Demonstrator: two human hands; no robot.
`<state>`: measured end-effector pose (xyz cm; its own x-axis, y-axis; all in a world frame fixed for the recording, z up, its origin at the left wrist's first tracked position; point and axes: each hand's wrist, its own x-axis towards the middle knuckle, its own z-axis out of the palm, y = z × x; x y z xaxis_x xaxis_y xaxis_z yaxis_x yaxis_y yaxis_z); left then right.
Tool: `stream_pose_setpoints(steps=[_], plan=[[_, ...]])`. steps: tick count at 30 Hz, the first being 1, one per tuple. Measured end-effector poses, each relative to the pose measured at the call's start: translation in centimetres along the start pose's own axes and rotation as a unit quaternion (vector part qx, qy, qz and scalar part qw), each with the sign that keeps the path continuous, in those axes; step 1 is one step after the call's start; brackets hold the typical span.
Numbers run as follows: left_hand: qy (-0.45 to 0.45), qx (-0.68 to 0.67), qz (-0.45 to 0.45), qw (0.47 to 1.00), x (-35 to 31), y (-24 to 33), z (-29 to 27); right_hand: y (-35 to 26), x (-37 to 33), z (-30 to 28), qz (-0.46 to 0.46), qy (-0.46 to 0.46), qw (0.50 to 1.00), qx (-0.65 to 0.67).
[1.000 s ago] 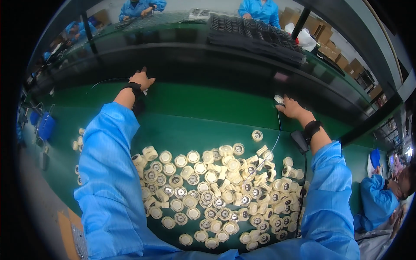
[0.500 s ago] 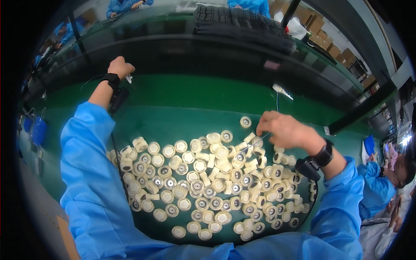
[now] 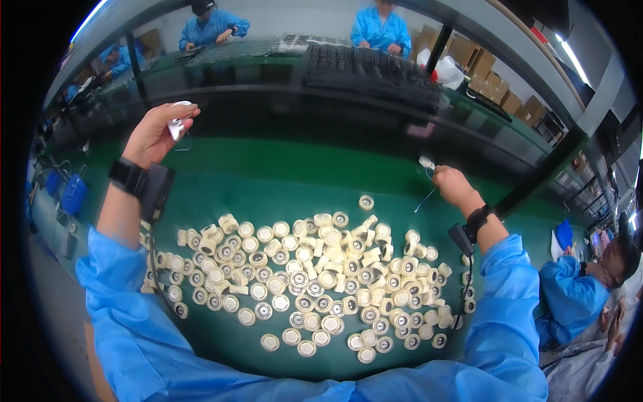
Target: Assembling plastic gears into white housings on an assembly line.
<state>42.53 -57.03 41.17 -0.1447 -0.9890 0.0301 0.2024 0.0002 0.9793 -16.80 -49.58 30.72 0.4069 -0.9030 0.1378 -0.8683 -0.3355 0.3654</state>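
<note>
Nearest, a broad scatter of cream toothed wheels (image 3: pixel 315 288) covers much of the green table (image 3: pixel 268 181); they look like stiff, light plastic, best taken by the rim between finger and thumb, where the teeth give purchase but might chip if knocked. Beyond them the right hand (image 3: pixel 453 184) is curled, fingertips at the end of a small white piece (image 3: pixel 426 163) — pinched or merely touched, I cannot tell, as the fingers hide the contact. A thin cord (image 3: pixel 426 199) hangs beside it, limp and probably apt to snag. Farther off, the left hand (image 3: pixel 151 134) grasps a white plastic part (image 3: pixel 177 127) between thumb and fingers, raised before the dark panel (image 3: pixel 281 110); it seems light, rigid and rather slick, so its broad body should be the safer hold. No lettering is legible on wheels, white pieces or the black ribbed goods (image 3: pixel 365 67) behind — no label either.
</note>
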Motion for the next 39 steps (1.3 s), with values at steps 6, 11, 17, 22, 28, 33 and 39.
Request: stream_pose_setpoints(steps=[6,11,17,22,28,33,39], plan=[[0.002,-0.067,0.011,0.998,-7.8,2.6,1.8,-0.1,1.2,3.5,0.213,-0.032,0.976,0.041],[0.033,-0.104,0.001,0.994,-13.8,1.7,4.7,-2.6,2.5,2.5,0.184,-0.036,0.977,0.098],[0.022,-0.217,-0.059,0.974,-19.6,0.5,6.9,-7.9,4.6,-5.4,0.075,-0.021,0.946,0.315],[-0.019,-0.308,-0.103,0.945,-23.7,-1.3,8.7,-12.1,5.4,-5.3,-0.096,-0.082,0.967,0.223],[-0.013,-0.364,-0.01,0.931,-24.5,-2.0,9.3,-13.4,5.1,-4.4,-0.037,-0.087,0.963,0.253],[-0.09,-0.322,0.122,0.934,-25.2,-0.7,14.4,-11.8,2.0,-10.3,0.066,0.077,0.797,0.595],[-0.206,-0.329,0.06,0.92,-25.1,-3.8,20.7,-16.5,-5.5,-22.5,-0.051,0.153,0.775,0.611]])
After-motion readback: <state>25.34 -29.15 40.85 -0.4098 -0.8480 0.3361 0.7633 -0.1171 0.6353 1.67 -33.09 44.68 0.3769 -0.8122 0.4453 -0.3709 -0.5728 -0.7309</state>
